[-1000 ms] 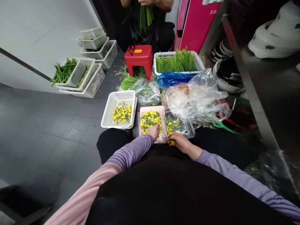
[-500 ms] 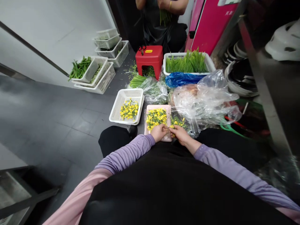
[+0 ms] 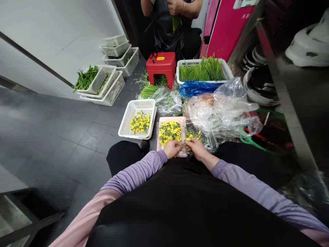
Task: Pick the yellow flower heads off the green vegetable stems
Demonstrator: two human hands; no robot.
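My left hand (image 3: 172, 149) is closed over the near edge of a pink tray (image 3: 183, 120), fingertips pinched; what they hold is too small to make out. Beside it, my right hand (image 3: 194, 147) pinches a yellow flower (image 3: 188, 139) with a green stem. A small gap separates the two hands. Yellow flowers (image 3: 169, 132) with green stems fill most of the tray. More flowers (image 3: 195, 133) lie in clear plastic just beyond my right hand. To the left, a white basket (image 3: 123, 120) holds a heap of the same yellow flowers.
A red stool (image 3: 161, 63) with scissors on top stands ahead. Behind it a person (image 3: 177, 20) holds green stalks. Clear plastic bags (image 3: 223, 111) and a basket of green stalks (image 3: 203, 71) lie right of centre. Stacked baskets (image 3: 113, 90) stand by the left wall.
My hands have drawn slightly apart over the tray's near edge. The whole view has shifted a little; the person opposite has moved their hands on the green stalks.
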